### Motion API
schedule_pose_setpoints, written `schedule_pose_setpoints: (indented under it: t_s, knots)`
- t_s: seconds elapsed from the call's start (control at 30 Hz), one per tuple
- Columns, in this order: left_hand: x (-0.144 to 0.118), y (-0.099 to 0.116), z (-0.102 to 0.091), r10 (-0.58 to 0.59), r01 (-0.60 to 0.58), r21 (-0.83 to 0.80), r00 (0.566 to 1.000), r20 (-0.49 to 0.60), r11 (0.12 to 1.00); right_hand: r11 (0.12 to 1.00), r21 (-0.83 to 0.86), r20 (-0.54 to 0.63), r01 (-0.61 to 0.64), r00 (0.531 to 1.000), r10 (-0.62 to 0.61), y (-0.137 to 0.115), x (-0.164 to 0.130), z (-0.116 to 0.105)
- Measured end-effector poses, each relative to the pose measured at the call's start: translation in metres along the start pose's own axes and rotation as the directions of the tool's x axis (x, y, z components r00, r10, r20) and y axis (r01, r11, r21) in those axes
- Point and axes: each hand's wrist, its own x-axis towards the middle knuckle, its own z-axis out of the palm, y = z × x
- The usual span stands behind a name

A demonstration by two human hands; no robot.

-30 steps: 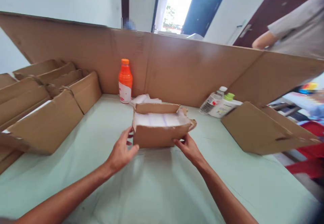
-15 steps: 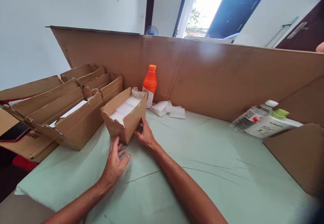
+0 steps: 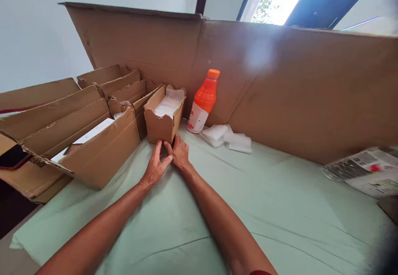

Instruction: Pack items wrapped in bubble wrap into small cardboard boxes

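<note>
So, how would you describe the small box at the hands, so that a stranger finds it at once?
Start at the tall cardboard wall behind the green table, then find the orange bottle. Directly left of it stands the small cardboard box, last in the box row. Unlike its longer neighbours, it is short, torn-edged and filled with white packets.

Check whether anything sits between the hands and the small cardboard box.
Nothing visible does. The left hand and the right hand have their fingertips right at the near end of the small cardboard box; only green tablecloth lies beneath them.
</note>
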Motion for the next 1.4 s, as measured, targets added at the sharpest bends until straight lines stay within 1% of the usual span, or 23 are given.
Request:
schedule_pose_setpoints:
  t_s: [0.07, 0.13, 0.2, 0.27, 0.37, 0.47, 0.57, 0.63, 0.73, 0.8, 0.87, 0.93, 1.0, 1.07, 1.13, 1.17, 1.23, 1.27, 1.3, 1.33, 1.37, 1.4]
  knots:
    - [0.009, -0.004, -0.012, -0.026, 0.026, 0.016, 1.0, -0.004, 1.0, 0.997, -0.077, -0.02, 0.013, 1.0, -0.014, -0.004, 0.001, 0.006]
    - [0.014, -0.007, -0.023, -0.046, 0.046, 0.041, 0.999, -0.016, 0.998, 0.99, -0.13, -0.01, 0.052, 0.998, -0.054, -0.005, 0.001, 0.01]
    - [0.016, -0.009, -0.029, -0.054, 0.054, 0.072, 0.998, -0.014, 0.996, 0.986, -0.153, 0.012, 0.071, 0.997, -0.07, -0.004, 0.0, 0.011]
    - [0.015, -0.011, -0.029, -0.036, 0.036, 0.11, 0.999, 0.003, 0.993, 0.985, -0.158, 0.032, 0.065, 0.998, -0.06, -0.004, 0.0, 0.009]
    - [0.014, -0.012, -0.025, 0.031, -0.036, 0.18, 0.999, 0.031, 0.983, 0.988, -0.148, 0.049, 0.049, 0.998, -0.042, -0.004, 0.002, 0.008]
    - [0.012, -0.012, -0.025, 0.066, -0.077, 0.242, 0.996, 0.054, 0.967, 0.991, -0.121, 0.046, 0.059, 0.998, -0.054, -0.007, 0.0, 0.008]
    - [0.009, -0.011, -0.028, 0.057, -0.072, 0.304, 0.997, 0.059, 0.95, 0.987, -0.114, 0.041, 0.113, 0.993, -0.109, -0.01, -0.01, 0.007]
    - [0.007, -0.007, -0.028, 0.053, -0.069, 0.355, 0.997, 0.056, 0.932, 0.981, -0.123, 0.048, 0.149, 0.988, -0.144, -0.009, -0.026, 0.002]
    - [0.006, 0.003, -0.026, 0.076, -0.101, 0.437, 0.994, 0.074, 0.894, 0.957, -0.164, 0.075, 0.239, 0.97, -0.23, -0.002, -0.065, -0.009]
    - [0.003, 0.01, -0.024, 0.102, -0.146, 0.471, 0.988, 0.117, 0.87, 0.923, -0.217, 0.1, 0.319, 0.947, -0.304, 0.005, -0.105, -0.02]
    - [-0.004, 0.015, -0.023, 0.125, -0.206, 0.517, 0.974, 0.187, 0.831, 0.881, -0.274, 0.118, 0.385, 0.923, -0.367, 0.013, -0.153, -0.032]
    - [-0.012, 0.013, -0.023, 0.142, -0.292, 0.613, 0.949, 0.281, 0.734, 0.845, -0.323, 0.125, 0.427, 0.904, -0.409, 0.019, -0.206, -0.045]
    - [-0.02, 0.007, -0.02, 0.155, -0.402, 0.713, 0.909, 0.387, 0.575, 0.798, -0.368, 0.135, 0.476, 0.877, -0.461, 0.02, -0.255, -0.057]
    - [-0.027, -0.001, -0.01, 0.155, -0.486, 0.747, 0.868, 0.471, 0.454, 0.743, -0.424, 0.152, 0.518, 0.85, -0.505, 0.017, -0.295, -0.068]
    - [-0.036, -0.003, 0.011, 0.15, -0.55, 0.743, 0.83, 0.537, 0.381, 0.66, -0.497, 0.188, 0.564, 0.812, -0.552, 0.014, -0.322, -0.081]
    - [-0.042, -0.001, 0.026, 0.145, -0.576, 0.735, 0.812, 0.565, 0.359, 0.603, -0.54, 0.207, 0.587, 0.787, -0.581, 0.013, -0.331, -0.087]
    - [-0.06, 0.007, 0.061, 0.136, -0.62, 0.71, 0.777, 0.615, 0.334, 0.485, -0.623, 0.231, 0.614, 0.737, -0.635, 0.016, -0.341, -0.1]
    - [-0.071, 0.013, 0.081, 0.134, -0.645, 0.688, 0.755, 0.642, 0.334, 0.442, -0.619, 0.247, 0.649, 0.696, -0.674, 0.019, -0.343, -0.106]
    - [-0.084, 0.019, 0.101, 0.135, -0.671, 0.657, 0.728, 0.673, 0.344, 0.431, -0.57, 0.267, 0.7, 0.654, -0.708, 0.023, -0.345, -0.111]
    - [-0.097, 0.024, 0.121, 0.139, -0.702, 0.61, 0.69, 0.71, 0.367, 0.462, -0.478, 0.281, 0.747, 0.629, -0.725, 0.028, -0.346, -0.117]
    - [-0.112, 0.029, 0.14, 0.146, -0.734, 0.545, 0.641, 0.754, 0.406, 0.534, -0.352, 0.282, 0.768, 0.631, -0.722, 0.034, -0.347, -0.123]
    - [-0.128, 0.034, 0.158, 0.157, -0.756, 0.468, 0.587, 0.794, 0.457, 0.627, -0.208, 0.268, 0.751, 0.66, -0.702, 0.04, -0.349, -0.131]
